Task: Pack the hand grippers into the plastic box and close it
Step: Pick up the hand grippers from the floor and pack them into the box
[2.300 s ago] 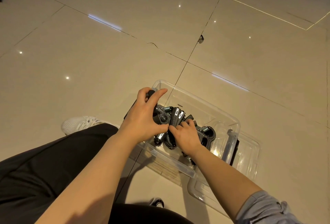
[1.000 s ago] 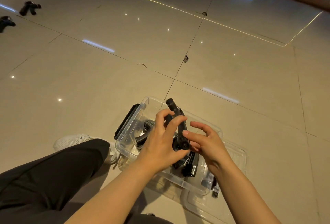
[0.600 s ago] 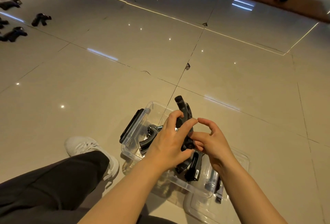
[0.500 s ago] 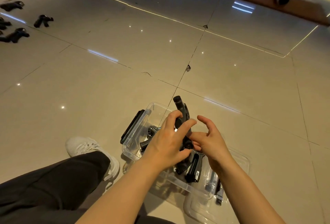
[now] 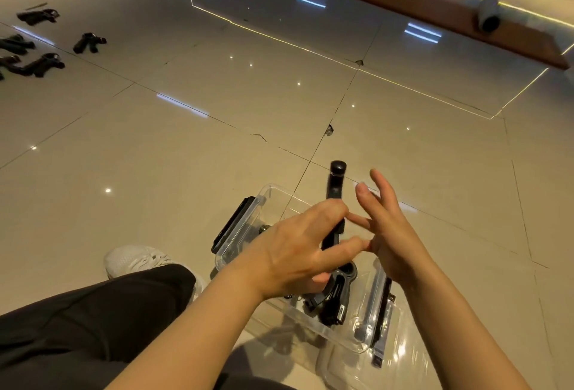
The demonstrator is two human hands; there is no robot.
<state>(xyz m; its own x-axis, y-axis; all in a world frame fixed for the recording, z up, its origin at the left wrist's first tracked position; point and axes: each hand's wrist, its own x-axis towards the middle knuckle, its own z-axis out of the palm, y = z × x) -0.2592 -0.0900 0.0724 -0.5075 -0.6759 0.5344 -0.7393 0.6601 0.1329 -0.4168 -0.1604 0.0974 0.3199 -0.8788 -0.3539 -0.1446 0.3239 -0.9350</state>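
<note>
Left hand [image 5: 292,257] grips a black hand gripper [image 5: 334,203]; its label is unreadable.

Black hand gripper [image 5: 334,190] upright above open clear plastic box [image 5: 231,253] holding others [image 5: 334,299], more loose on floor [image 5: 89,42]

Hand gripper [image 5: 334,190] seemingly in left hand [image 5: 295,256]

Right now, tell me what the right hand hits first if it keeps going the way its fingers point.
Nothing nearby: the right hand points up and away over bare beige floor tile; depth is unclear.
</note>
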